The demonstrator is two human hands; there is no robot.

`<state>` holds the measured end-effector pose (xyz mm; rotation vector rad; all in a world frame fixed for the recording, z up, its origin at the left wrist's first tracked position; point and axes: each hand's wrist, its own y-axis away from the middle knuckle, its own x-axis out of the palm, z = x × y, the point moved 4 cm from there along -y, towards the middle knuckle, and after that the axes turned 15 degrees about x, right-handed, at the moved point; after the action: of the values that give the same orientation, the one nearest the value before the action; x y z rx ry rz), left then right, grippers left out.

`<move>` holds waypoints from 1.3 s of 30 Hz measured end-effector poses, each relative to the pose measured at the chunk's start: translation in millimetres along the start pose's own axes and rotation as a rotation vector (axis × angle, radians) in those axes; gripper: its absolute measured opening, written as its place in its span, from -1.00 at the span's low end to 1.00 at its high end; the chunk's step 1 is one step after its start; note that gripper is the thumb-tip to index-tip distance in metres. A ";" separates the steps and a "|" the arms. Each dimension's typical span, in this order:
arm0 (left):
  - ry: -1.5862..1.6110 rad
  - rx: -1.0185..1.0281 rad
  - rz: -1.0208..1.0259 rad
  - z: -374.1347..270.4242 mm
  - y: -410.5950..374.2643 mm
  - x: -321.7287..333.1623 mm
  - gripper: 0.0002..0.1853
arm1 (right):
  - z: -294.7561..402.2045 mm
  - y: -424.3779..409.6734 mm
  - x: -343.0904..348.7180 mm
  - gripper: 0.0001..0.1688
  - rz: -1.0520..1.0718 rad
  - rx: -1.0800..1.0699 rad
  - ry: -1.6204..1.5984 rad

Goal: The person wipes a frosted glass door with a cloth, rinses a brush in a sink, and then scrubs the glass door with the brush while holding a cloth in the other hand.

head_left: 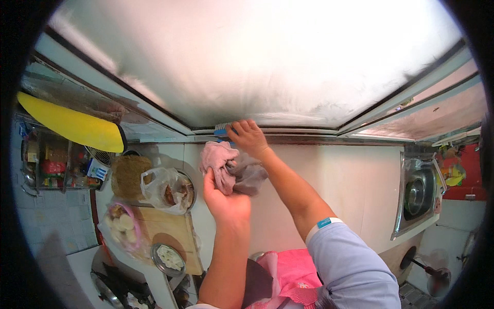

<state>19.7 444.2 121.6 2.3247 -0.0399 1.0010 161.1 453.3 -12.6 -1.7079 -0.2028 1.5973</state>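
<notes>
My right hand [249, 137] grips a blue scrubbing brush [220, 132] with pale bristles, held at the lower edge of the window frame [293, 133]. Just below and to its left, my left hand [227, 202] holds a bunched pinkish cloth [218, 162]. A greyer, darker cloth part [249, 175] hangs beside it, under my right wrist; whether it is one cloth or two I cannot tell. Above both hands stands the large window pane [270, 61], whitish and streaked near its bottom.
A white counter [324, 185] runs below the window. At left are a plastic bag [166, 193] on a round dish, a wooden board [166, 224], a pink-rimmed basket [135, 220] and a bowl of pale pieces [168, 258]. A steel sink [418, 193] lies at right. A yellow object [73, 121] juts in at upper left.
</notes>
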 end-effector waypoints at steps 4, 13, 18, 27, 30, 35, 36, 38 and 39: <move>0.009 -0.072 0.029 1.8 1.5 -10.8 -0.64 | -72.8 42.6 -39.8 -0.62 -0.005 0.099 0.075; -0.031 -0.118 0.126 34.1 9.8 3.7 -0.63 | -98.7 19.7 -91.6 -0.62 -0.102 -0.013 -0.134; -0.052 -0.149 0.161 32.4 22.4 6.1 -0.53 | -58.8 -10.0 -90.4 -0.56 -0.216 0.054 0.056; 0.153 -0.298 0.649 52.9 20.2 19.0 -0.55 | -163.7 14.8 -236.4 -0.32 -0.601 0.769 -0.225; 0.016 -0.318 0.359 63.9 35.5 23.0 -0.56 | -162.8 24.8 -213.1 -0.39 -0.601 0.923 -0.241; -0.090 -0.347 0.386 73.8 46.8 22.4 -0.55 | -154.7 96.0 -101.9 -0.43 -0.793 1.503 -0.782; -0.084 -0.359 0.390 71.6 47.3 24.2 -0.54 | -149.7 97.1 -92.4 -0.43 -0.830 1.568 -0.812; -0.066 -0.376 0.381 73.5 52.2 24.3 -0.53 | -145.3 95.0 -83.3 -0.43 -0.864 1.723 -0.929; -0.038 -0.396 0.372 73.8 52.6 23.0 -0.52 | -141.9 90.3 -79.6 -0.42 -0.880 1.793 -0.995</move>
<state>70.9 366.0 124.6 2.0047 -0.6475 1.0136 239.3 284.5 -18.7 0.5565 0.0532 0.9812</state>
